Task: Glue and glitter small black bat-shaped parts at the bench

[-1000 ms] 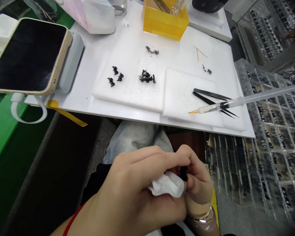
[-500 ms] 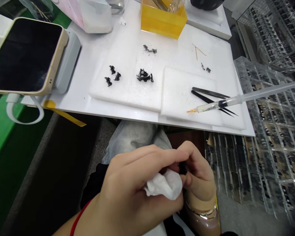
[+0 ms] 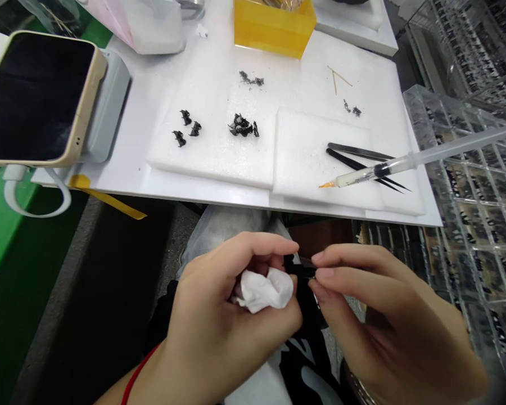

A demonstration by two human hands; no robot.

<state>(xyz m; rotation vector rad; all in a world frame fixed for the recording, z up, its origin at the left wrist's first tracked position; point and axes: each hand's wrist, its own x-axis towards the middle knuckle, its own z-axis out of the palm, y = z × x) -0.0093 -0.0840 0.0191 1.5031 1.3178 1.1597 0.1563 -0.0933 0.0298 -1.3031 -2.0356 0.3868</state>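
Observation:
My left hand (image 3: 231,315), with a red cord at its wrist, is closed around a crumpled white tissue (image 3: 263,289) below the table edge. My right hand (image 3: 375,304) faces it, thumb and fingertips pinched on a small black piece (image 3: 300,270) that lies between the two hands. The piece's shape is hard to make out against the dark clothing. On the white foam above are a pile of black pieces (image 3: 242,126) and several separate ones (image 3: 195,129).
Black tweezers (image 3: 358,164) lie under a syringe (image 3: 365,176) with an orange tip. A phone (image 3: 34,95) stands at the left, a yellow box (image 3: 274,28) at the back. Clear compartment trays (image 3: 480,225) fill the right side. Thin sticks (image 3: 335,79) lie on the foam.
My right hand has moved right and turned, its fingers now extended toward the black piece. My left hand has shifted slightly left with the tissue, its index finger lifted. The view has shifted slightly.

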